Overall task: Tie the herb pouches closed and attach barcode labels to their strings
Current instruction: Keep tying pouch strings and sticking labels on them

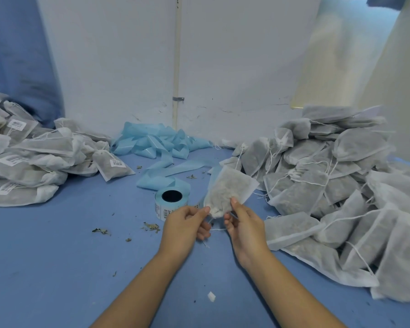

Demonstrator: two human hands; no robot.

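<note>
A white mesh herb pouch (227, 185) is held up over the middle of the blue table, gathered neck toward me. My left hand (186, 223) pinches its white drawstring beside the neck. My right hand (243, 223) grips the neck with thumb on the pouch and holds the other string end. A thin string (217, 229) runs between both hands. A roll of barcode labels (169, 203) stands just behind my left hand.
A pile of labelled pouches (33, 157) lies at the left. A large heap of pouches without labels (336, 185) fills the right. Blue label backing strips (159, 143) trail from the wall to the roll. Dried herb bits (149, 227) dot the table (57, 256).
</note>
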